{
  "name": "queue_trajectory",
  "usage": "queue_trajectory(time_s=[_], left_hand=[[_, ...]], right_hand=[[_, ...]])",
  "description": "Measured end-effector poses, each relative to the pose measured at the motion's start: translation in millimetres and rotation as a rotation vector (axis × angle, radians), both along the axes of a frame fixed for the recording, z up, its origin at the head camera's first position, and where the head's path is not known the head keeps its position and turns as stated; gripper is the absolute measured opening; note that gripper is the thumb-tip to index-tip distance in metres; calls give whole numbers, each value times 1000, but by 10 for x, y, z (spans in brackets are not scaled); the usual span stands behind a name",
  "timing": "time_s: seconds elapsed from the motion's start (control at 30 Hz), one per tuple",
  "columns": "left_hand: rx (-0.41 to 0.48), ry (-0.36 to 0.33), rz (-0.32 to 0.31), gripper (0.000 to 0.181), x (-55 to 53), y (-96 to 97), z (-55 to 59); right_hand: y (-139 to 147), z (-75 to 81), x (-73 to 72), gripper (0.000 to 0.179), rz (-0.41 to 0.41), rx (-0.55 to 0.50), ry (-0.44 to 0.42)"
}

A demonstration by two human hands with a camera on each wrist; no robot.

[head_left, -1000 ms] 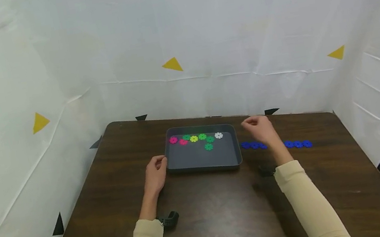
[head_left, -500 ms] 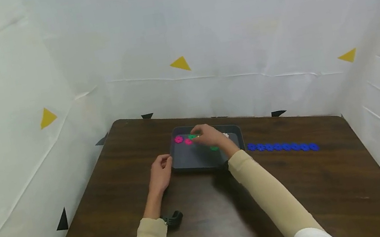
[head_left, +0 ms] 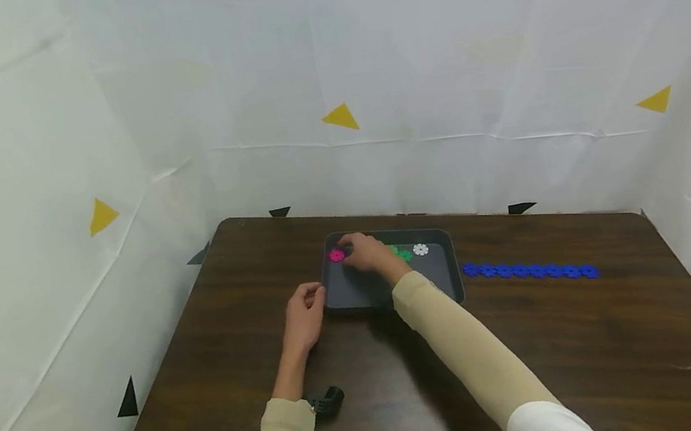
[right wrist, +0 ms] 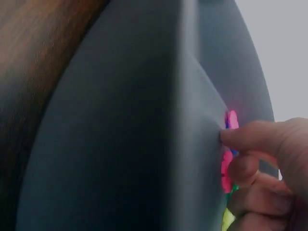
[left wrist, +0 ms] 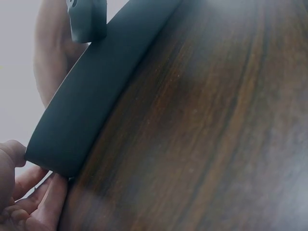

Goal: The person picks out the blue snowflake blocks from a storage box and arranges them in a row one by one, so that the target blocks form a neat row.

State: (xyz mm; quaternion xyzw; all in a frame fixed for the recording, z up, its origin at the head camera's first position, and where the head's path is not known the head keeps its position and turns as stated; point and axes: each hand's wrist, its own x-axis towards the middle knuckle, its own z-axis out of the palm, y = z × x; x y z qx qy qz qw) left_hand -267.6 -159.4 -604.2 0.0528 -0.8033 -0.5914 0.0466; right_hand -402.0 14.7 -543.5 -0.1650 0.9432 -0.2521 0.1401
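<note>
My right hand (head_left: 365, 252) reaches over the dark grey tray (head_left: 338, 297), fingers down at its back left beside a magenta notched disc (head_left: 337, 255). In the right wrist view, its fingers (right wrist: 260, 139) are bent close to two pink discs, and slivers of blue show by one fingertip. Whether they pinch a disc I cannot tell. Green discs (head_left: 404, 256) and a white disc (head_left: 420, 249) lie right of this hand; a yellow disc (right wrist: 228, 219) shows only in the right wrist view. My left hand (head_left: 304, 318) grips the tray's near left corner between thumb and fingers.
A straight row of blue notched discs (head_left: 536, 270) lies on the brown table (head_left: 614, 346) right of the tray. White sheeting (head_left: 403, 68) with yellow and black triangles surrounds the table. A black wrist device (head_left: 327, 403) sits on the left wrist.
My right hand has moved left from beside the blue row into the tray, toward the magenta disc. The left hand keeps its hold at the tray's corner. The head view has shifted slightly.
</note>
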Motion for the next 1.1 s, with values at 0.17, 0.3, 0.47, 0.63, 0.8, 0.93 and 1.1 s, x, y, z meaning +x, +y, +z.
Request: queue_trajectory(time_s=[0.17, 0.3, 0.47, 0.63, 0.8, 0.93, 1.1], left_hand=[[-4, 17, 1, 39, -33, 0, -2], [-7, 18, 0, 39, -48, -1, 1], [-10, 19, -1, 39, -55, 7, -10], [-4, 16, -1, 38, -59, 19, -9], [-9, 19, 3, 37, -80, 2, 11], [-14, 17, 6, 38, -97, -13, 3], [-10, 20, 1, 38, -110, -13, -3]], right_hand=[[-17, -15, -29, 40, -24, -5, -13], [-17, -26, -44, 38, -38, -2, -43], [2, -45, -38, 36, -41, -7, -45], [59, -44, -14, 20, -71, -73, -20], [133, 6, 16, 10, -107, -140, -6], [202, 40, 49, 10, -101, -187, -6], [322, 63, 115, 11, -62, -300, -5]])
